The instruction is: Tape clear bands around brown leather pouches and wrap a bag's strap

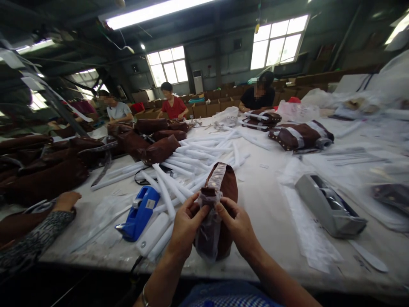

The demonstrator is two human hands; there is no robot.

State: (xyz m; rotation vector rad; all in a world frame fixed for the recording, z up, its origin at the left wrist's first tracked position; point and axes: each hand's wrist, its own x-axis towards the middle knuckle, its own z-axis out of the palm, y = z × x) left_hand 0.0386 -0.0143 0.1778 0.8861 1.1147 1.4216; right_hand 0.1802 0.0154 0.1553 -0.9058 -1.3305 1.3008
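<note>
A brown leather bag [230, 183] stands on the table in front of me, with a studded strap [217, 172] running along its top. Thin translucent wrapping [207, 243] covers the strap's near end and hangs down the bag's side. My left hand [188, 219] pinches the wrapping from the left, thumb on top, just below a brown leather tab [208, 191]. From the right, my right hand [238, 219] grips the same wrapped part with thumb and fingers. The two thumbs are close together. My fingers hide some of the wrapped end.
A blue tape dispenser [140, 213] lies left, beside many white padded tubes [188, 160]. At right stands a grey tape dispenser [329, 204]. Brown bags [159, 149] pile up at left; a wrapped bag [300, 135] lies back right. A co-worker's hand [67, 201] is at far left.
</note>
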